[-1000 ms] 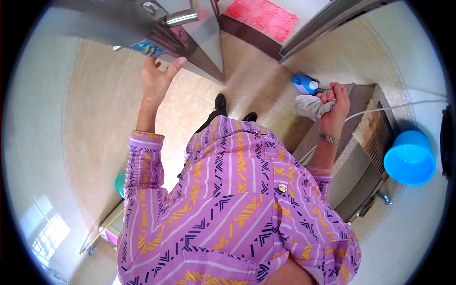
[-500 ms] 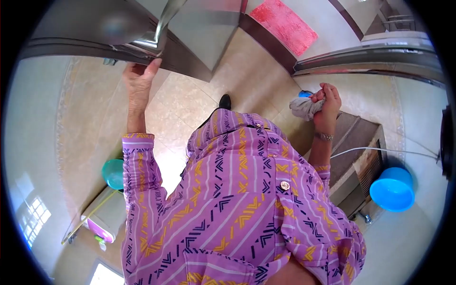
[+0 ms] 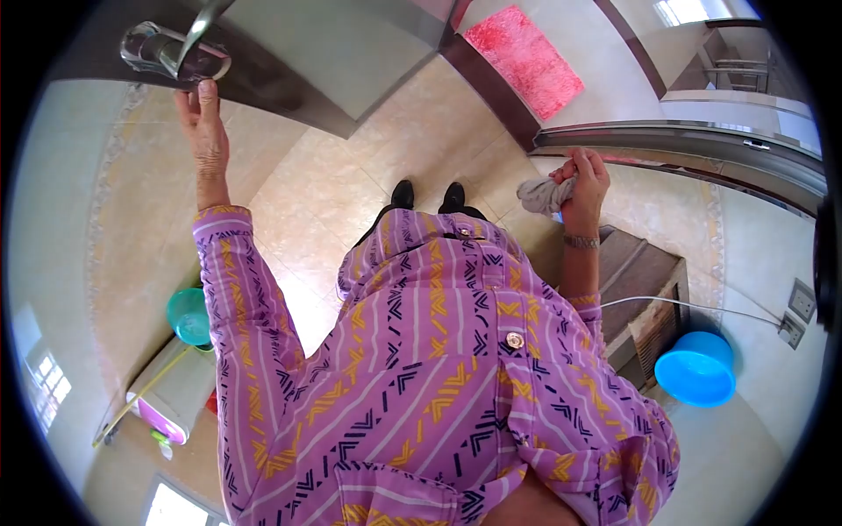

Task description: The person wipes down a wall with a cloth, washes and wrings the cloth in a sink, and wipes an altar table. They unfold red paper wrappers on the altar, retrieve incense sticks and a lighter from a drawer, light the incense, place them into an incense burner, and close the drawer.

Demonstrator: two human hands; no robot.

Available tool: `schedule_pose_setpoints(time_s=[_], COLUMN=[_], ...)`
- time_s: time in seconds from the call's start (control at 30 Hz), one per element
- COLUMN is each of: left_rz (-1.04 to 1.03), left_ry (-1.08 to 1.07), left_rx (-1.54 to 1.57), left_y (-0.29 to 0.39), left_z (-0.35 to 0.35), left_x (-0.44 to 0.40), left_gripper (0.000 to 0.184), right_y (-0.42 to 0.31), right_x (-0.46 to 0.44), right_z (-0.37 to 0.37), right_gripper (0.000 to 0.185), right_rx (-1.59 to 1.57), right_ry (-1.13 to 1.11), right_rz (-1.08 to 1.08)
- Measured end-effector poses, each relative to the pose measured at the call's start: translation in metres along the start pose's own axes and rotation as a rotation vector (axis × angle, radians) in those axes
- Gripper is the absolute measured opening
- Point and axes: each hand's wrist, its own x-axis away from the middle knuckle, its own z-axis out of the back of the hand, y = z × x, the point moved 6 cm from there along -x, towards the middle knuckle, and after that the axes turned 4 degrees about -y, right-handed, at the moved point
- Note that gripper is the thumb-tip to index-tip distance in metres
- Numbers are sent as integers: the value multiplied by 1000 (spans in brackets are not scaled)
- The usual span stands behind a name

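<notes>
At the upper left, my left hand [image 3: 203, 131] is raised to the edge of a dark-framed door [image 3: 289, 70], with its fingertips at the door's edge just below a metal handle [image 3: 180, 53]. Part of its grip is hidden behind the door's edge. To the right of my body, my right hand [image 3: 585, 186] is closed around a bunched grey cloth [image 3: 542, 195], which sticks out on the left of the fist. A metal watch band circles that wrist.
A pink mat [image 3: 524, 61] lies beyond the doorway threshold. On the right are a brown box-like unit [image 3: 627, 272], a blue basin [image 3: 695, 370], and a white cable [image 3: 702, 306] running to a wall socket [image 3: 791, 329]. A green basin [image 3: 189, 316] stands at left.
The door has swung left and my left hand has moved left with it. My right hand still holds the cloth. The view has shifted, and both shoes now show side by side.
</notes>
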Motion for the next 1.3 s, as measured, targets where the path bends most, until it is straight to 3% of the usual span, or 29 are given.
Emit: schedule_pose_setpoints(time_s=[0.2, 0.37, 0.4, 0.6, 0.77, 0.83, 0.87, 0.93, 0.97, 1.03, 1.07, 1.1, 1.17, 1.23, 1.3], left_rz=[122, 160, 191, 299, 376, 453, 448, 503, 598, 896, 905, 1053, 834, 765, 688], left_ry=[46, 150, 142, 206, 412, 656, 664, 896, 836, 683, 344, 270, 192, -210, -442], left_rx=[32, 83, 88, 79, 121, 132, 156, 228, 189, 524, 322, 473, 325, 273, 338], left_y=[-55, -136, -124, -167, -172, -162, -158, -158, -183, -320, -332, -341, -255, -240, -213], left_z=[76, 113, 133, 176, 185, 166, 153, 124, 111, 77, 27, -33, -155, -241, -326], left_x=[32, 122, 91, 102, 106, 125, 132, 158, 180, 208, 196, 185, 133, 90, 49], left_gripper=[27, 27, 28, 54, 69, 70, 70, 69, 68, 20, 14, 19, 22, 28, 34], right_y=[9, 49, 30, 16, -10, -33, -48, -57, -56, -51, -17, -33, -30, -27, -25], right_x=[-3, 14, 13, 6, -28, -42, -40, -55, -72, -109, -142, -147, -172, -188, -220], right_z=[14, 56, 23, 14, 4, -4, -26, -49, -48, -49, -40, -63, -91, -122, -146], right_gripper=[10, 14, 13, 12, 14, 15, 14, 11, 11, 12, 13, 13, 14, 14, 14], right_rx=[184, 275, 288, 311, 335, 339, 228, -93, -111, 282, 438, 1111, 556, 463, 376], right_ry=[-8, 77, 70, 100, 4, -21, -123, -290, -300, -278, -281, -194, -449, -467, -484], right_rz=[119, 69, 73, 104, 54, 65, 8, -122, -117, -29, 103, 827, 172, 136, 118])
